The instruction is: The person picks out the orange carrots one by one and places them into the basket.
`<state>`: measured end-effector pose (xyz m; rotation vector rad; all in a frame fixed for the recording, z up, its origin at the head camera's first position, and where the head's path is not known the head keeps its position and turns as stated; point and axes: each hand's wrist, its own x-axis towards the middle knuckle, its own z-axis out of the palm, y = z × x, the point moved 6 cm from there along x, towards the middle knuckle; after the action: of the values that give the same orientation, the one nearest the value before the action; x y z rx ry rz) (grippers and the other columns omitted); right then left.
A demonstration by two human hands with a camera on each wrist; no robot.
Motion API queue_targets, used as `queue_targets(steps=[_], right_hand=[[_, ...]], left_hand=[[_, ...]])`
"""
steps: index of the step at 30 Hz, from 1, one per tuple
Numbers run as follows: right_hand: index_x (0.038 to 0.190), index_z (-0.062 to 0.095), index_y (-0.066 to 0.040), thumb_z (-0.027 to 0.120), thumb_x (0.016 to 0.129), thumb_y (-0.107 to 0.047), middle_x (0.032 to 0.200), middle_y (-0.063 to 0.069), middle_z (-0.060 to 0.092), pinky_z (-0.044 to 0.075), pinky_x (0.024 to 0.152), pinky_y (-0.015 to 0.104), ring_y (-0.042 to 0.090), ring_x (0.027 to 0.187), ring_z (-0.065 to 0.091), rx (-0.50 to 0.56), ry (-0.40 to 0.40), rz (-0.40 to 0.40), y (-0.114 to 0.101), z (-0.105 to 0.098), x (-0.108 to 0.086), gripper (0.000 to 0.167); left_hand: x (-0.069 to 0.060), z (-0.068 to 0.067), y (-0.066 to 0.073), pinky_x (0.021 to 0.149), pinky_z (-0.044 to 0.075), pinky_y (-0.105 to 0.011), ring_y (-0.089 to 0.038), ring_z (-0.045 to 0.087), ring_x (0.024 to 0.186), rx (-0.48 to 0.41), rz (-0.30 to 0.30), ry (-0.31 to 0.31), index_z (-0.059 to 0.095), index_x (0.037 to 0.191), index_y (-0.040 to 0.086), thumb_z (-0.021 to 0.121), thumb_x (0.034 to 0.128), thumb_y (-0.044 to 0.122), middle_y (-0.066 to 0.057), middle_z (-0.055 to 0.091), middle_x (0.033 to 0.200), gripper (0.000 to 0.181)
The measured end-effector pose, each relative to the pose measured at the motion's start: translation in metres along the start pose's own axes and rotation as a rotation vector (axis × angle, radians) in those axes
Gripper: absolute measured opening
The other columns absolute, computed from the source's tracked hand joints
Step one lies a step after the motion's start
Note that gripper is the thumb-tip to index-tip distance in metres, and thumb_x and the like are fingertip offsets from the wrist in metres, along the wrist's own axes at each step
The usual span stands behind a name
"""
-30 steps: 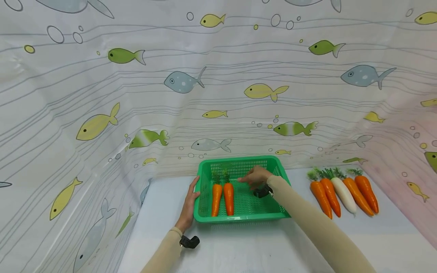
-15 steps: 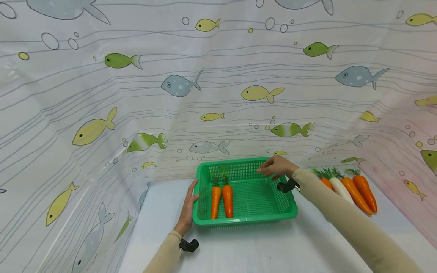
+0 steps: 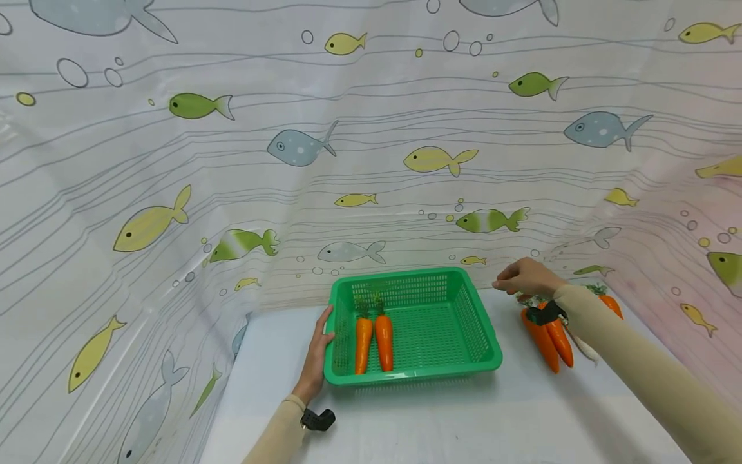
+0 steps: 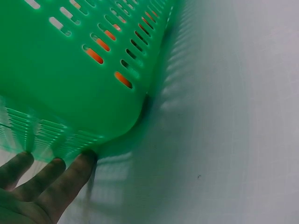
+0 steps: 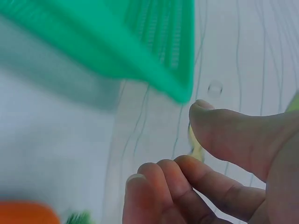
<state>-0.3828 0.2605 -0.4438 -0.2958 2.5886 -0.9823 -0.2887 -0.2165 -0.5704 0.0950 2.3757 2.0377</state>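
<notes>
R grip [image 3: 529, 278] now off bskt [image 3: 452, 370], nr carrots [image 3: 540, 341], half-curled, empty; L grip [image 3: 313, 359] straight-fingered against bskt

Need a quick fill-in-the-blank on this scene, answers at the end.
1. The basket is ____ in colour.
2. Counted in the head view, the carrots inside the basket number ____.
3. Of left and right in the head view, the basket side that the left hand touches is the ____ one.
4. The right hand is holding ____.

Missing words: green; two; left; nothing.
</notes>
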Motion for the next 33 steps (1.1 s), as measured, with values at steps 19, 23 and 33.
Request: queue_targets(steps=[19, 23, 33], right_hand=[[0.126, 0.067, 0.015, 0.074, 0.097, -0.024, 0.091, 0.017, 0.075, 0.062, 0.064, 0.038, 0.021, 0.067, 0.067, -0.091, 0.065, 0.144, 0.096, -0.008, -0.035, 0.049], [0.129, 0.064, 0.017, 0.077, 0.095, -0.024, 0.065, 0.003, 0.062, 0.055, 0.058, 0.035, 0.012, 0.05, 0.05, -0.065, 0.066, 0.144, 0.102, 0.0, -0.033, 0.054], [0.127, 0.068, 0.012, 0.079, 0.093, -0.03, 0.122, 0.035, 0.067, 0.059, 0.066, 0.039, 0.029, 0.084, 0.067, -0.189, 0.093, 0.075, 0.111, 0.009, -0.028, 0.055]], left_hand=[[0.0, -0.004, 0.0, 0.128, 0.002, -0.07, -0.036, 0.003, 0.166, 0.001, 0.005, -0.007, 0.019, 0.169, 0.043, 0.027, 0.1117, 0.029, 0.001, 0.003, 0.181, 0.059], [0.001, -0.004, 0.0, 0.128, 0.002, -0.07, -0.035, 0.003, 0.167, -0.001, 0.004, -0.005, 0.019, 0.169, 0.044, 0.027, 0.1117, 0.03, 0.001, 0.003, 0.181, 0.059], [-0.001, -0.001, -0.001, 0.128, 0.004, -0.07, -0.037, 0.005, 0.166, -0.004, 0.0, -0.005, 0.019, 0.169, 0.043, 0.028, 0.1115, 0.029, -0.001, 0.004, 0.181, 0.06]])
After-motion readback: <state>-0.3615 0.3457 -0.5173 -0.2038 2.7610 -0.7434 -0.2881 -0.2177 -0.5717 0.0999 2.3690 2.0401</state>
